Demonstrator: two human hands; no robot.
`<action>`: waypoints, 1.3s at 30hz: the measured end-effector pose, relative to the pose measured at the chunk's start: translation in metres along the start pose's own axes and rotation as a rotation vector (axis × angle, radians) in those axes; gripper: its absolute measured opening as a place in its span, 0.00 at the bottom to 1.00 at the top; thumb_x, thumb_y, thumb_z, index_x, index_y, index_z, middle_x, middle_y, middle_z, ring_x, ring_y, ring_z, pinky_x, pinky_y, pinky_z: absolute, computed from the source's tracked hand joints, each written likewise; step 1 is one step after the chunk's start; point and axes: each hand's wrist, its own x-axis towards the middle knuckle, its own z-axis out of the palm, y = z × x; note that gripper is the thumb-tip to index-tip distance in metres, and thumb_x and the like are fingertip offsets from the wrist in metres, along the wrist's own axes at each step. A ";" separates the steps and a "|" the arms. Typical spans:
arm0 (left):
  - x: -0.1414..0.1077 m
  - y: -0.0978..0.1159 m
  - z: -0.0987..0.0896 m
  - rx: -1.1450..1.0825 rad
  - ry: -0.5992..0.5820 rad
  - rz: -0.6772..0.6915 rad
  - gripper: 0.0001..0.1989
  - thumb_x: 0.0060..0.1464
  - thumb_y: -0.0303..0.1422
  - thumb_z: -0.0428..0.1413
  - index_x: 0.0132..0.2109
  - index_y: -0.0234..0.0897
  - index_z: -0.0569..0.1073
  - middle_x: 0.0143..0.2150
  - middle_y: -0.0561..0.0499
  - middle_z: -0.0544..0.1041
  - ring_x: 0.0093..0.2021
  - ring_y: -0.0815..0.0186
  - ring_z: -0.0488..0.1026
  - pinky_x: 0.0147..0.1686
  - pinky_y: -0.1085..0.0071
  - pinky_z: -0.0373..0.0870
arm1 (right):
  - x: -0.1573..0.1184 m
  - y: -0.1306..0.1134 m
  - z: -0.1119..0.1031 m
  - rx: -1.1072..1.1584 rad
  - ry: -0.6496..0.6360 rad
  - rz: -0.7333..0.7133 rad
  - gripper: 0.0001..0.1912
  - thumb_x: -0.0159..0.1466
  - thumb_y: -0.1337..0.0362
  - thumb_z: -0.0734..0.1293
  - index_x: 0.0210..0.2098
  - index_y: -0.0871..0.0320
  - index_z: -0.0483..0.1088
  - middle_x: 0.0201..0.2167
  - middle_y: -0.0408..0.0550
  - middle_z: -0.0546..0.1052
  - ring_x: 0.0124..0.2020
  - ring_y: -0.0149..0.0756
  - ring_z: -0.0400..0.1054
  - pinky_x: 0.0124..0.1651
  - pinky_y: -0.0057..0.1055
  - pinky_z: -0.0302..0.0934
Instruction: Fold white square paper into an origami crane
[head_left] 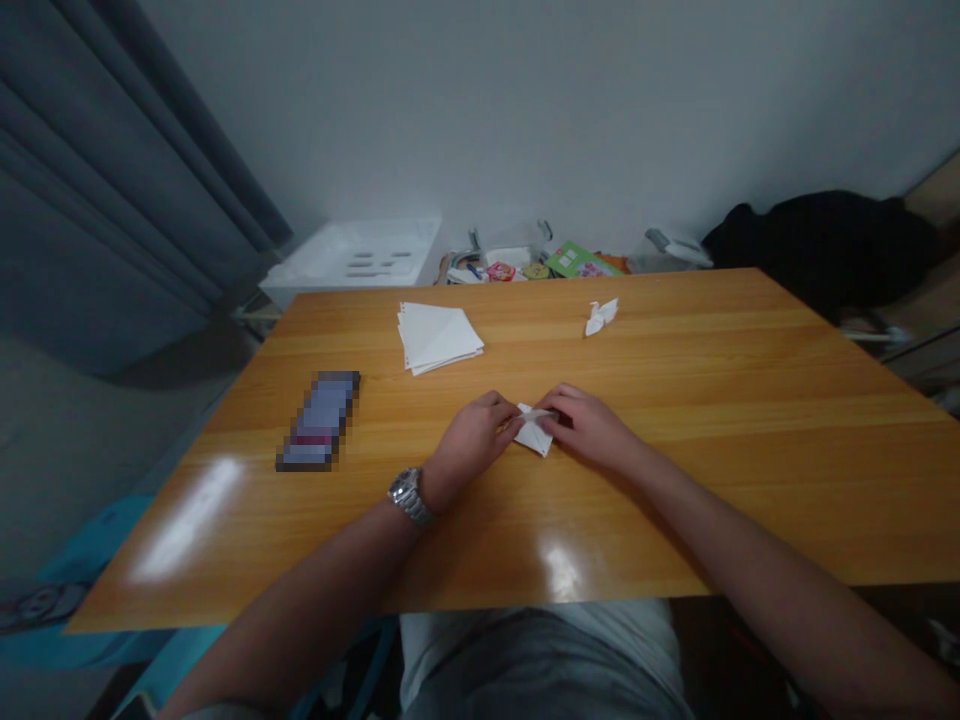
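Note:
A small folded piece of white paper (535, 436) is held between my two hands near the middle of the wooden table (712, 400). My left hand (476, 440) pinches its left side, with a metal watch on the wrist. On the right side, my right hand (589, 425) grips the paper between thumb and fingers. Behind my left hand lies a stack of white paper sheets (439, 335). A folded white paper bird (601, 316) rests farther back on the right.
A phone (319, 420), its screen blurred, lies on the table's left side. Beyond the far edge are a white tray (360, 250), a green booklet (577, 260) and small items. Black cloth (817, 245) lies at the back right, and a grey curtain (112, 180) hangs on the left.

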 end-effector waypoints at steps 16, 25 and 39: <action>0.036 -0.012 -0.010 -0.047 -0.062 -0.166 0.11 0.58 0.38 0.58 0.44 0.35 0.75 0.31 0.48 0.77 0.29 0.63 0.72 0.29 0.70 0.63 | 0.049 -0.013 -0.012 -0.309 -0.295 0.219 0.12 0.62 0.63 0.69 0.44 0.59 0.72 0.39 0.55 0.79 0.37 0.44 0.72 0.34 0.31 0.54; 0.043 -0.025 -0.013 -0.068 -0.057 -0.115 0.09 0.57 0.30 0.58 0.45 0.35 0.77 0.37 0.47 0.79 0.37 0.61 0.75 0.41 0.66 0.70 | 0.058 -0.015 -0.018 -0.385 -0.347 0.309 0.15 0.62 0.53 0.70 0.41 0.57 0.75 0.36 0.56 0.81 0.34 0.45 0.75 0.30 0.32 0.56; 0.031 -0.014 -0.017 -0.164 -0.071 -0.135 0.11 0.61 0.36 0.55 0.43 0.35 0.79 0.39 0.46 0.81 0.37 0.61 0.77 0.38 0.69 0.69 | 0.039 -0.017 -0.012 -0.157 -0.157 0.229 0.05 0.63 0.63 0.68 0.37 0.58 0.73 0.34 0.50 0.81 0.33 0.38 0.72 0.32 0.28 0.57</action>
